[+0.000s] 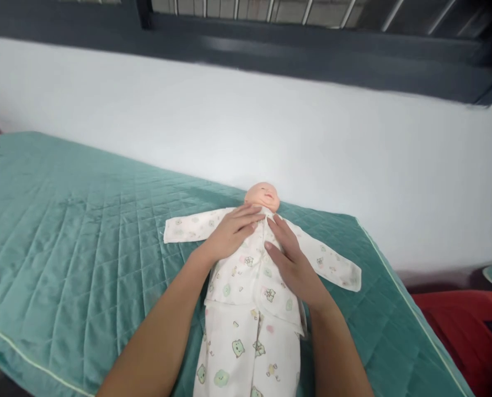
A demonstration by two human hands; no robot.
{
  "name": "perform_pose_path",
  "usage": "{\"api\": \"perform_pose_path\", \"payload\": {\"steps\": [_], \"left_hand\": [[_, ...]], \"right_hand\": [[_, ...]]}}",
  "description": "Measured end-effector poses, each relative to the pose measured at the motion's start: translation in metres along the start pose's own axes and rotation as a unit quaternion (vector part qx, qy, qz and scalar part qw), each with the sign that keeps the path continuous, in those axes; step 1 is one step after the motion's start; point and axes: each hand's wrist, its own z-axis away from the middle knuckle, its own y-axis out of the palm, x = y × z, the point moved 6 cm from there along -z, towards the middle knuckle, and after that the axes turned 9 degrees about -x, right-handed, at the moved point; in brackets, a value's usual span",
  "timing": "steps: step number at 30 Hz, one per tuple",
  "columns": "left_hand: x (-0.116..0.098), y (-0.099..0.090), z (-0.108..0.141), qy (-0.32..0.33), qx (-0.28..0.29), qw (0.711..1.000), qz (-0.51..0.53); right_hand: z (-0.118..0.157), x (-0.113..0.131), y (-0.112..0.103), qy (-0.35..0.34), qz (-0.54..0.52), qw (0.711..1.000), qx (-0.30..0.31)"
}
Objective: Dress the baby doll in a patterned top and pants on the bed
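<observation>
A baby doll lies on its back with its head toward the wall. It wears a white long-sleeved top and matching trousers, both printed with small green and pink animals. Both sleeves are spread out to the sides. My left hand lies flat on the upper chest of the top, fingers stretched toward the collar. On the other side of the front opening, my right hand rests on the chest with its fingers apart. Neither hand appears to grip the cloth.
A green quilted cover with pale piping spreads under the doll. Behind it rises a white wall below a dark window frame with bars. Something red stands beyond the right edge.
</observation>
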Motion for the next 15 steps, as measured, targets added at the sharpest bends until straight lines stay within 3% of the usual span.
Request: {"api": "perform_pose_path", "payload": {"steps": [4, 8, 12, 15], "left_hand": [[0.004, 0.001, 0.0, -0.01, -0.011, 0.999, 0.037], [0.02, -0.004, 0.018, -0.037, -0.062, 0.997, 0.005], [0.032, -0.024, 0.063, -0.07, -0.1, 0.98, -0.156], [0.032, -0.06, 0.113, -0.078, -0.117, 0.941, -0.307]], "right_hand": [[0.0, 0.003, -0.001, -0.031, 0.032, 0.998, 0.039], [0.01, 0.002, -0.001, -0.032, 0.013, 0.999, 0.012], [0.043, -0.01, -0.002, 0.022, -0.01, 0.999, -0.042], [0.086, -0.018, -0.009, 0.017, 0.045, 0.996, -0.081]]}}
